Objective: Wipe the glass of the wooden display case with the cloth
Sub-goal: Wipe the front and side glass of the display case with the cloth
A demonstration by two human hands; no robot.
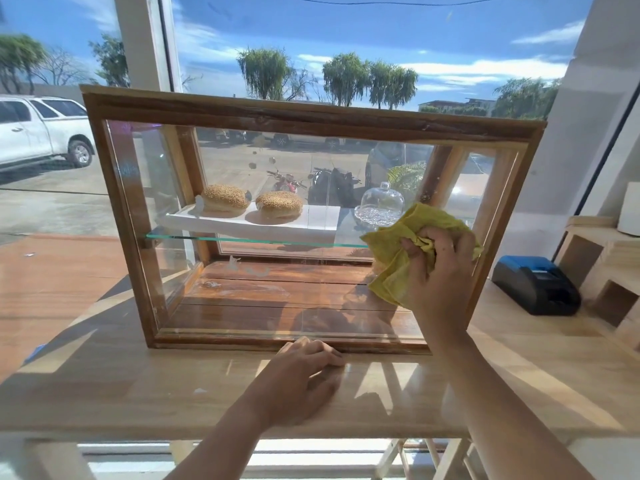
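Observation:
A wooden display case [298, 114] with a glass front [242, 292] stands on a pale wooden counter [138, 386]. My right hand [440, 271] grips a bunched yellow cloth [394, 271] and presses it against the right side of the front glass, about halfway up. Flat on the counter lies my left hand [301, 372], fingers together, fingertips touching the case's bottom frame. Inside, a glass shelf [242, 238] carries a white board with two seeded buns [225, 199] [278, 203] and a small glass dome [381, 202]. Smudges show on the lower glass.
A black and blue receipt printer [535, 285] sits on the counter right of the case. Pale wooden cubby shelves [609, 258] stand at the far right. Behind the case a large window looks onto a car park with a white pickup [38, 129].

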